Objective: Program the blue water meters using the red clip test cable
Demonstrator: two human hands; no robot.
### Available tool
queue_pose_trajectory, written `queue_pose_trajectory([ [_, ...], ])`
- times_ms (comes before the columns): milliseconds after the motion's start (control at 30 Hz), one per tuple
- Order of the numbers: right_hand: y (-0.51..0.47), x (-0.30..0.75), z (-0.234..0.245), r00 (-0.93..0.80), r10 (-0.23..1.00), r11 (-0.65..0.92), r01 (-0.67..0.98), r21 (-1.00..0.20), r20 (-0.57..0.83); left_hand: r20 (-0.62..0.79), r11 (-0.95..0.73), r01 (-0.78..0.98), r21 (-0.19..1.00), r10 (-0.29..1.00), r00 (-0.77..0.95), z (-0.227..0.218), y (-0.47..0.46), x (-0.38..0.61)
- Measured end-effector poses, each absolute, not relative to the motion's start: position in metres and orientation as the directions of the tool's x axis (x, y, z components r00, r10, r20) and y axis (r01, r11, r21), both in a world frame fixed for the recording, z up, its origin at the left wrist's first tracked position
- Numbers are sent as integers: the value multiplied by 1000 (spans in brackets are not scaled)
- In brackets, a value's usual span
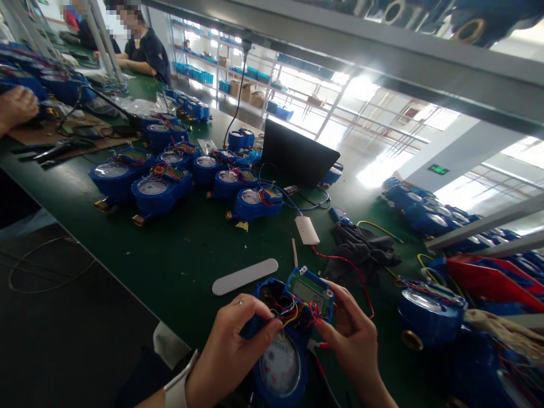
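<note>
A blue water meter (279,365) with a round dial lies at the table's near edge, its wiring compartment uncovered. My left hand (236,345) is closed over that compartment, thumb and forefinger pinched on thin coloured wires (293,313). Between the thumb and fingers of my right hand (355,340) is a blue-framed display module (309,292) with a green circuit board and small LCD screen. It is tilted up beside the compartment, and red and yellow wires run from it into the meter. Just behind the meter lies a long, pale, rounded strip (245,276).
Several blue meters (161,187) with exposed wires stand at the back left, beside a black laptop (297,153). A white box (306,230) with a red cable and a dark cloth (361,249) lie ahead. More meters (431,311) crowd the right. Another person's hand (17,107) is far left.
</note>
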State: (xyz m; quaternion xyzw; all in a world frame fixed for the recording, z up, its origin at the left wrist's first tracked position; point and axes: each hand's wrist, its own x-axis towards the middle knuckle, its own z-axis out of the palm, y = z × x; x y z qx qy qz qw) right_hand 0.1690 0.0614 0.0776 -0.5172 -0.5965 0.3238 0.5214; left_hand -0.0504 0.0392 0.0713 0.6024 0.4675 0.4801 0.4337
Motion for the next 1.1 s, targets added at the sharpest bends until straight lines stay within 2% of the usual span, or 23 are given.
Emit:
queue_pose_trajectory([
  [167, 59, 169, 76, 110, 964, 215, 226, -950, 244, 139, -154, 176, 972, 986, 91, 71, 36, -58],
  [333, 57, 166, 75, 67, 965, 235, 211, -949, 254, 198, -212, 140, 967, 975, 105, 75, 32, -62],
  [500, 60, 169, 73, 10, 965, 256, 185, -949, 263, 48, -38, -73, 997, 989, 142, 76, 35, -64],
  [600, 62, 173, 70, -12, 963, 266, 191, -945, 269, 21, -13, -69, 998, 992, 122, 73, 39, -65],
  [733, 62, 178, 62, -55, 963, 269, 146, -952, 264, 148, -142, -62, 988, 984, 101, 71, 39, -66],
  [900, 61, 179, 63, -64, 964, 263, 151, -953, 256, 317, -333, 81, 940, 935, 161, 74, 34, -67],
  [1100, 63, 172, 74, -68, 958, 286, 178, -942, 278, 376, -410, 286, 866, 912, 166, 77, 31, -64],
])
